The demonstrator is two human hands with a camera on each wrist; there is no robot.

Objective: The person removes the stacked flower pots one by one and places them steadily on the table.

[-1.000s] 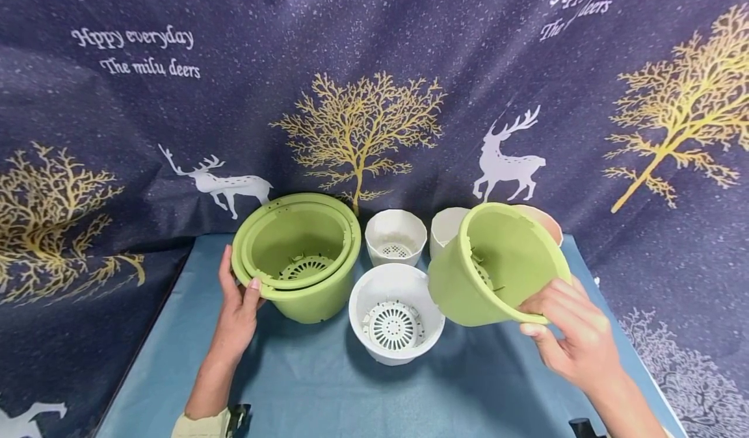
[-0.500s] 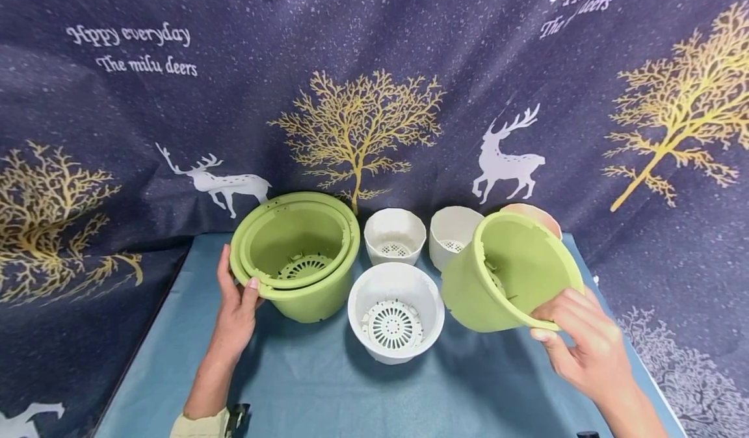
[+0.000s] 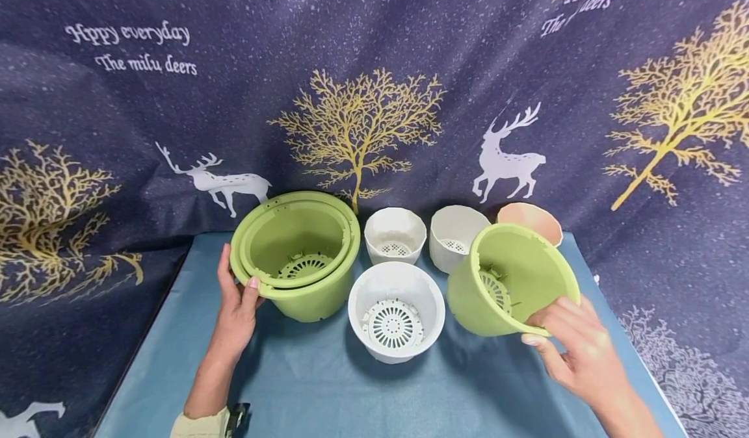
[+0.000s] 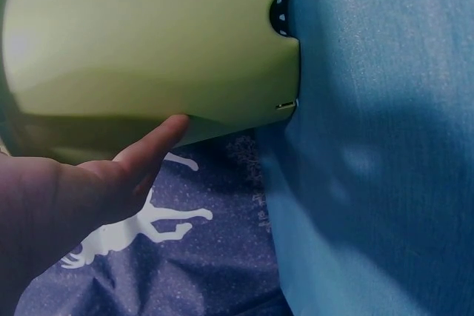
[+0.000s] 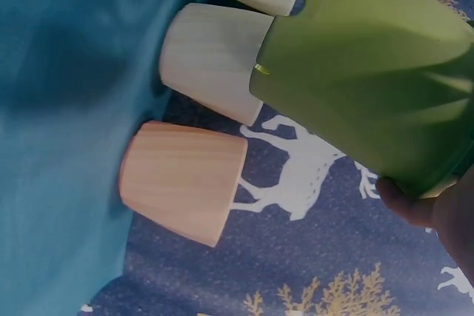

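Observation:
In the head view, a green flowerpot (image 3: 316,305) stands at the left with a smaller green flowerpot (image 3: 295,220) nested inside. My left hand (image 3: 236,311) holds the outer pot at its left rim, thumb over the edge. One finger lies straight along the outer wall in the left wrist view. My right hand (image 3: 576,344) pinches the near rim of another green flowerpot (image 3: 471,301), tilted toward me with its slotted bottom showing. A white flowerpot (image 3: 394,353) with a slotted bottom stands between them.
Along the back stand two faceted white pots, a left one (image 3: 396,223) and a right one (image 3: 447,230), and a peach pot (image 3: 529,214) partly behind the held pot. A dark blue printed cloth (image 3: 374,48) hangs directly behind the blue-covered table (image 3: 328,399).
My right hand has shifted the green flowerpot right and lower, uncovering more of the right white pot and the peach pot. The left hand and nested pots have stayed put.

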